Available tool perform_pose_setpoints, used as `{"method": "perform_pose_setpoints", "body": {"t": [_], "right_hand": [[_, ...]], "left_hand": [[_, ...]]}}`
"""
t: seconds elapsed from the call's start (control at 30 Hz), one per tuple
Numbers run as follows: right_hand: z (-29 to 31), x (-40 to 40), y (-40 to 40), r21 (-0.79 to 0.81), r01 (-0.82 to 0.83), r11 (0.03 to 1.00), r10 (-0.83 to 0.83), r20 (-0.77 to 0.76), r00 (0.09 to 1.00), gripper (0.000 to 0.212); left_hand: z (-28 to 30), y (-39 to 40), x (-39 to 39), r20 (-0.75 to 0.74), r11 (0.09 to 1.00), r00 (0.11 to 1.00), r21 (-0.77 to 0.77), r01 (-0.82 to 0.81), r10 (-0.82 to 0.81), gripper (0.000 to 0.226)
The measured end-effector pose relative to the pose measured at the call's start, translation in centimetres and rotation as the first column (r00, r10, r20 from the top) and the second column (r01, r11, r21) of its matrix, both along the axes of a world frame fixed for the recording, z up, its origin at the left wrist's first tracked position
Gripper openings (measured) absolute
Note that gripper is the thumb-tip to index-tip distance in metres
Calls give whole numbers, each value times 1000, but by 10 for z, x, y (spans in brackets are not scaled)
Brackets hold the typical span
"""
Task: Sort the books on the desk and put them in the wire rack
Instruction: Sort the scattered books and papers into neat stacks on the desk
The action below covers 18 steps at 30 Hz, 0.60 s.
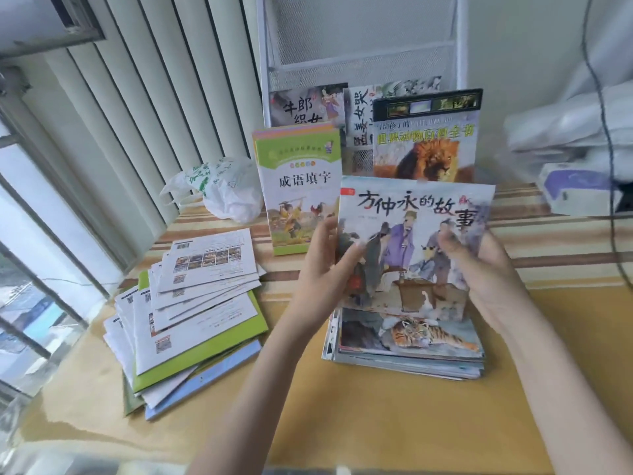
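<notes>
I hold a thin picture book (411, 231) upright above a stack of picture books (407, 347) whose top cover shows a tiger. My left hand (325, 269) grips its left edge, thumb on the cover. My right hand (479, 265) grips its right edge. Behind stands the white wire rack (363, 53) with two books (342, 108) in its lowest pocket. A lion book (424, 138) and a green-edged set of books (298, 186) stand upright before the rack. A fanned pile of thin booklets (191, 310) lies at the left.
A crumpled white plastic bag (222, 190) lies at the back left of the desk (376, 423). Vertical blinds (137, 114) and a window fill the left side. White bedding and a purple-white box (575, 190) sit at the right, with a dark cable (606, 132) hanging.
</notes>
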State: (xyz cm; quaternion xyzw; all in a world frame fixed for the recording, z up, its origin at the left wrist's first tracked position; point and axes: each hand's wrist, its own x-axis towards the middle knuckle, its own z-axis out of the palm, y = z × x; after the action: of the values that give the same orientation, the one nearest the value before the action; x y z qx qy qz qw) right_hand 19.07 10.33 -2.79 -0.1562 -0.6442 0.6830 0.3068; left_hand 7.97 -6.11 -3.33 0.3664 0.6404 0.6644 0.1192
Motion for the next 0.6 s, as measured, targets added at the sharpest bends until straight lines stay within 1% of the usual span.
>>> {"method": "perform_pose_setpoints", "body": {"t": [0.03,0.07,0.1,0.2,0.23,0.27,0.3,0.33,0.37,0.4,0.43,0.47,0.53,0.6], "right_hand": [[-8,0,-3,16,-14,1000,14,22,1000,37],[-13,0,-6,55,10,998,-13,61,998,31],[-16,0,-8,108,49,993,-59,95,994,32],[-7,-1,-6,234,175,956,-219,175,960,54],[-5,-1,-3,266,187,946,-251,233,939,58],[-6,-1,-2,307,170,936,-264,298,918,60],[-9,-2,-2,383,135,914,-283,363,888,59],[-16,-2,-3,481,81,873,-319,438,841,59],[-24,-3,-3,571,5,821,-371,526,765,60],[-31,-4,-6,631,-85,771,-427,611,666,62],[-35,-5,-8,657,-145,740,-472,661,583,63],[-35,-6,-11,674,-166,719,-506,673,540,64],[-29,-10,-15,733,-157,662,-562,624,543,61],[-21,-16,-21,780,-145,609,-584,565,583,61]], "left_hand": [[-11,2,3,-22,997,998,-49,-58,57,9],[-19,3,6,-54,989,992,-83,-120,115,5],[-24,5,7,-101,979,981,-107,-176,166,7],[-18,7,8,-228,957,944,-105,-269,240,15],[-16,8,8,-272,947,928,-122,-296,255,17],[-15,8,9,-312,933,913,-161,-323,262,14],[-19,8,9,-343,904,902,-240,-353,261,6],[-26,9,9,-353,860,903,-352,-370,244,12],[-34,8,10,-333,803,922,-484,-348,199,29],[-41,8,10,-260,771,950,-565,-294,172,43],[-45,8,10,-180,771,971,-591,-236,158,52],[-46,8,10,-132,784,981,-590,-194,143,58],[-42,8,11,-122,803,985,-570,-171,122,63],[-34,2,10,-161,827,978,-527,-197,130,63]]}}
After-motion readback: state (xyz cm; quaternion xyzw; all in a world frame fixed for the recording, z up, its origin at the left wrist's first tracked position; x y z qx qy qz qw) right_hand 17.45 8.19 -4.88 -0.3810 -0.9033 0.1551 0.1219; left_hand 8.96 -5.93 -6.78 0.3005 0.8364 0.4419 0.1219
